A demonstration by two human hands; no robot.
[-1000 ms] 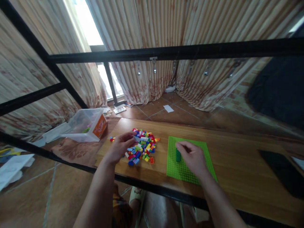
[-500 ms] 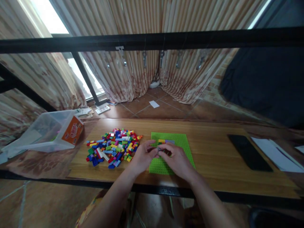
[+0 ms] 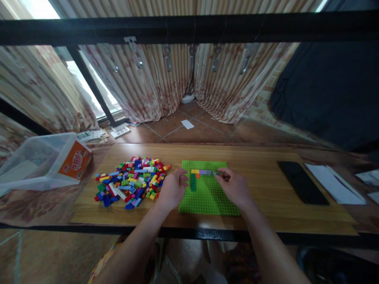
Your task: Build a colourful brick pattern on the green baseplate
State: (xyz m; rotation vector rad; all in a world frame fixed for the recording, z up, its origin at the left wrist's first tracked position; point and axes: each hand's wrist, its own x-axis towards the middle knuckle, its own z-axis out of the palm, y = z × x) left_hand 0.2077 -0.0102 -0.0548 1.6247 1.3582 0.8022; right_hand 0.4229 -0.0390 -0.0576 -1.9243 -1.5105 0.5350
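A bright green studded baseplate (image 3: 207, 201) lies in front of me. Along its upper part run a yellow brick (image 3: 195, 171) and a purple brick (image 3: 205, 172), with an orange brick (image 3: 197, 176) just below. A dark green brick (image 3: 193, 183) extends toward me beneath the yellow one. My right hand (image 3: 233, 185) pinches a small greyish toy brick (image 3: 217, 173) close to the right end of the purple brick; its exact shape is partly hidden by the fingers. Over the baseplate's left edge, my left hand (image 3: 174, 189) has its fingers loosely bent and apart, with nothing visible in them.
A heap of mixed toy bricks (image 3: 133, 181) spreads over the wooden board (image 3: 260, 213) at left. Beyond it stands a clear plastic bin (image 3: 44, 157) with an orange label. To the right lie a black flat panel (image 3: 302, 181) and white papers (image 3: 334, 183). A dark rail (image 3: 189, 29) crosses ahead.
My hands, earlier together over the baseplate, have moved apart: the left one to the left, the right one to the row's right end with the small brick. The view has shifted slightly.
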